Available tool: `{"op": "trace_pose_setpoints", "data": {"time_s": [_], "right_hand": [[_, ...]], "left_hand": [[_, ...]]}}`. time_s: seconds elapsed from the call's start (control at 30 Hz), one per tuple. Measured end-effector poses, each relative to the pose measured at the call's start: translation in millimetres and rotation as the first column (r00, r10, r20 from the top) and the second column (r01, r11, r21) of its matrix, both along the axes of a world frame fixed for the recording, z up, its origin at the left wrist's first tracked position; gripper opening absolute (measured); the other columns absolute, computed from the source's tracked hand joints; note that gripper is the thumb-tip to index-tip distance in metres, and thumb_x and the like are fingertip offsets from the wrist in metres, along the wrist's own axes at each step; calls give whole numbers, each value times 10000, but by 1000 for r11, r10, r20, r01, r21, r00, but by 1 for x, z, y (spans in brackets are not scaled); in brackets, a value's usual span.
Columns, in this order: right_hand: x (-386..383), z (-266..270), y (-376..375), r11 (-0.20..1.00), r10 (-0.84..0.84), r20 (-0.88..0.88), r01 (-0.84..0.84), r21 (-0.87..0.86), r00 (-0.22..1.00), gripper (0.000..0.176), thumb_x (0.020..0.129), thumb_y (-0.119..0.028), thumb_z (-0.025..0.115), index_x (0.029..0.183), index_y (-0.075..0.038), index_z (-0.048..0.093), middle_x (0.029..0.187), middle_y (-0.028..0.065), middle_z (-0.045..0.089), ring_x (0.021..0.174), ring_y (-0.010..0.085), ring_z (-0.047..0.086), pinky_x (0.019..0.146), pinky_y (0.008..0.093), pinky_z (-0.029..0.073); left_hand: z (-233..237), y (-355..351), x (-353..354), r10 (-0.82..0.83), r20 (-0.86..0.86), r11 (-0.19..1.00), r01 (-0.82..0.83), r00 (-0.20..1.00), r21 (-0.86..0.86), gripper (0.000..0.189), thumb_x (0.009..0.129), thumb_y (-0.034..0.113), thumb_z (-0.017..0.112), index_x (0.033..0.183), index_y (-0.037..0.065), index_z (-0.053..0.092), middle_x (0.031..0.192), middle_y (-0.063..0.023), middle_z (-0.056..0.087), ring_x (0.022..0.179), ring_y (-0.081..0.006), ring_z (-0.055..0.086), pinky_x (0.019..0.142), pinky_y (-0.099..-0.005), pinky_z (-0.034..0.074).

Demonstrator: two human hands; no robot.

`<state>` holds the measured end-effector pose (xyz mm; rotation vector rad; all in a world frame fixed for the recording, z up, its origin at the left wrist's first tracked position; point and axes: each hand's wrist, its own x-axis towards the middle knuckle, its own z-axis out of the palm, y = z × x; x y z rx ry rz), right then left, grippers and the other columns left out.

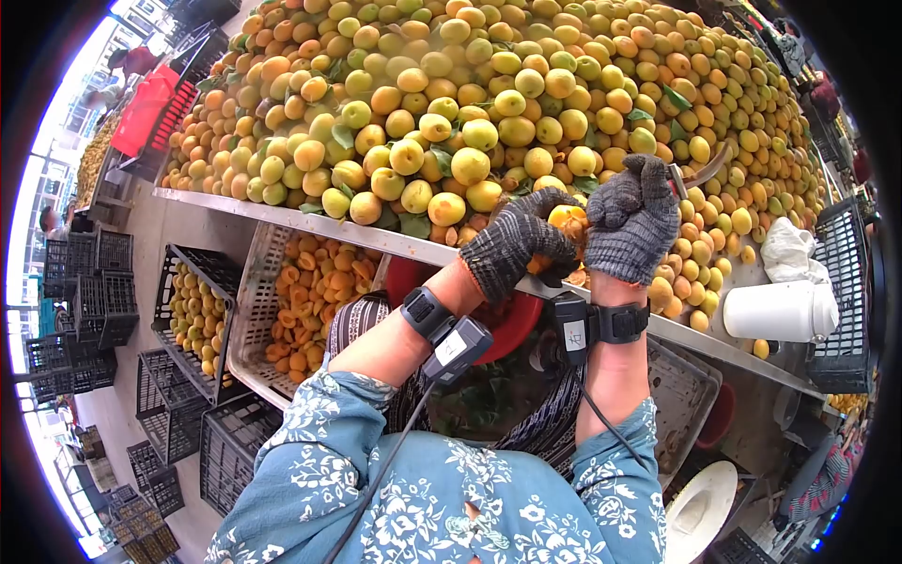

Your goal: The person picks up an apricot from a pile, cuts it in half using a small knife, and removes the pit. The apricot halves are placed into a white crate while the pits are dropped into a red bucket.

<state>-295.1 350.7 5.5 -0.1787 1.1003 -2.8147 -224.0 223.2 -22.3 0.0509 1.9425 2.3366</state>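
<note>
Both my hands wear dark grey knitted gloves and meet at the near edge of a table heaped with apricots. My left hand (521, 242) is closed on an apricot (567, 220), whose orange flesh shows between the two gloves. Fingers of my right hand (631, 221) are wrapped round a small curved knife (705, 169); its hooked blade sticks out to the right, and the glove hides most of the handle. The right glove is close against the held apricot; whether it touches is hard to make out. Whole yellow-green and orange apricots (479, 134) with some leaves lie just beyond.
Below the table's metal edge (310, 221), a white crate (246, 320) holds apricot halves (310, 296). A red basin (512, 329) sits under my hands. At right stand a white lidded container (780, 311) and a black crate (839, 291). More black crates (246, 449) stand left.
</note>
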Motion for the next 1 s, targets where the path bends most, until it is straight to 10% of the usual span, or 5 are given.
{"op": "trace_pose_setpoints", "data": {"time_s": [0.03,0.33,0.57,0.9,1.0], "right_hand": [[-1,-3,2,1000,0,-1,0,1,1000,286,906,-325,644,894,-41,609,555,-65,358,431,71,302,419,252,273],[-12,-14,13,952,157,223,-87,-293,962,290,929,-331,610,865,-49,595,561,-75,345,433,67,283,432,250,256],[1,8,8,853,-37,30,16,522,999,159,849,-198,719,880,-62,643,586,-42,521,416,25,412,366,185,309],[22,5,-19,634,218,106,-224,741,970,329,829,-328,712,1009,-56,665,771,-39,602,632,43,540,535,196,418],[23,-5,-22,744,235,112,-253,619,966,299,825,-275,708,1020,-52,670,776,-17,620,619,63,550,533,196,426]], "left_hand": [[1,1,-2,19,81,993,-28,997,111,460,675,16,720,1115,8,586,857,-58,638,720,-112,621,606,-255,526],[3,3,-3,44,74,999,-45,996,3,423,688,38,728,1089,44,594,831,-48,632,658,-92,599,535,-266,514],[8,-11,-5,176,42,972,-180,984,148,461,693,-4,726,1122,34,564,972,-48,624,787,-111,615,621,-254,538],[2,-19,-6,295,-243,913,-347,924,-213,449,692,62,797,1081,20,577,968,-39,630,908,-112,572,836,-279,487],[7,-24,-4,267,-248,890,-337,931,-306,441,691,66,793,1080,23,588,982,-44,637,921,-112,576,830,-279,493]]}}
